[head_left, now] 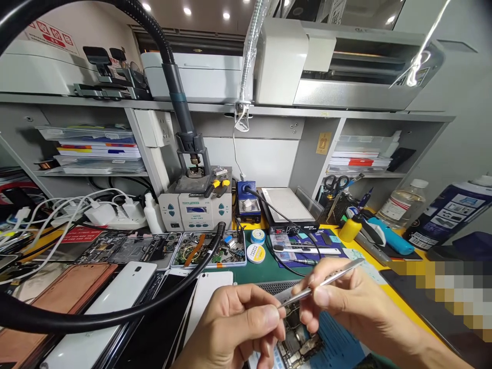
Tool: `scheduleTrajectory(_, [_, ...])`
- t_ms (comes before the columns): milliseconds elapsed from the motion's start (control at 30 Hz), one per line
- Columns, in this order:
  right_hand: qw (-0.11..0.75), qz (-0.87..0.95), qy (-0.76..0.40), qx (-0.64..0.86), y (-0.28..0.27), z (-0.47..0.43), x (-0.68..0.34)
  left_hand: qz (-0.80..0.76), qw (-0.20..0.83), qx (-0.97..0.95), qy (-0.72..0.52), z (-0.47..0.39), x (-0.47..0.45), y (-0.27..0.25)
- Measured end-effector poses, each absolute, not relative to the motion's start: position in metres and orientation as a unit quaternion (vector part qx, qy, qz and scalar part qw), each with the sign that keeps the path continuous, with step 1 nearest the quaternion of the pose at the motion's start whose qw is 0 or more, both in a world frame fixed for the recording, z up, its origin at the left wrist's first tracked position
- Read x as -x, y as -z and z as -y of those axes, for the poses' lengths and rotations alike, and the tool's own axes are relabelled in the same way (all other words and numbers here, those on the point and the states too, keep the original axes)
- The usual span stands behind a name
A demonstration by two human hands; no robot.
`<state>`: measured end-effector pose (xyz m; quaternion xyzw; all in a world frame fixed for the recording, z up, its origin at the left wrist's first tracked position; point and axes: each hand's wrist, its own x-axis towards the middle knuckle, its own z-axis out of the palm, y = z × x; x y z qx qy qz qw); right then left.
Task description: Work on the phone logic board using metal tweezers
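Observation:
My right hand (342, 297) is closed in a pinch round slim silver tweezers (334, 278). Their fine end slants down to the left and reaches my left fingertips. My left hand (242, 325) is closed, thumb against forefinger; whatever it pinches is too small or hidden to name. A flat grey metal piece (283, 295) shows between the two hands, and I cannot tell whether either one holds it. Below them lies a phone circuit board (298, 341) with dark and gold parts, partly covered by my fingers, beside a blue printed sheet (340, 338).
A black hose (126, 320) arcs across the left front over several phones (105, 300). Behind stand a hot air station (196, 210), a tray of parts (209, 251), a soldering station (246, 200) and two round tins (255, 252). Bottles (403, 202) stand at right.

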<state>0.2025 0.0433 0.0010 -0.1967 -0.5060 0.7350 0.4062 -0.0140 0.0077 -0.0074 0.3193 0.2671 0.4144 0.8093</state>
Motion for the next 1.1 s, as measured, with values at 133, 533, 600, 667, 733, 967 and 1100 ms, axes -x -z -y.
scheduleTrajectory(133, [0.407, 0.517, -0.729, 0.188, 0.001, -0.044, -0.205, -0.271, 0.807, -0.319, -0.416, -0.007, 0.015, 0.006])
scheduleTrajectory(533, [0.423, 0.665, -0.568, 0.237, -0.006, -0.031, -0.208, -0.308, 0.755, -0.352, -0.46, -0.006, 0.01, 0.015])
scheduleTrajectory(600, [0.432, 0.702, -0.509, 0.248, -0.008, -0.027, -0.206, -0.317, 0.739, -0.361, -0.472, -0.006, 0.007, 0.018])
scheduleTrajectory(667, [0.451, 0.722, -0.462, 0.249, -0.009, -0.024, -0.203, -0.324, 0.731, -0.363, -0.478, -0.005, 0.004, 0.019])
scheduleTrajectory(733, [0.469, 0.722, -0.44, 0.256, -0.009, -0.022, -0.201, -0.328, 0.723, -0.367, -0.485, -0.004, 0.003, 0.019])
scheduleTrajectory(967, [0.464, 0.718, -0.455, 0.249, -0.008, -0.026, -0.197, -0.351, 0.666, -0.419, -0.507, 0.001, 0.005, 0.02])
scheduleTrajectory(1100, [0.47, 0.715, -0.462, 0.232, -0.009, -0.025, -0.196, -0.344, 0.663, -0.422, -0.513, 0.001, 0.005, 0.019])
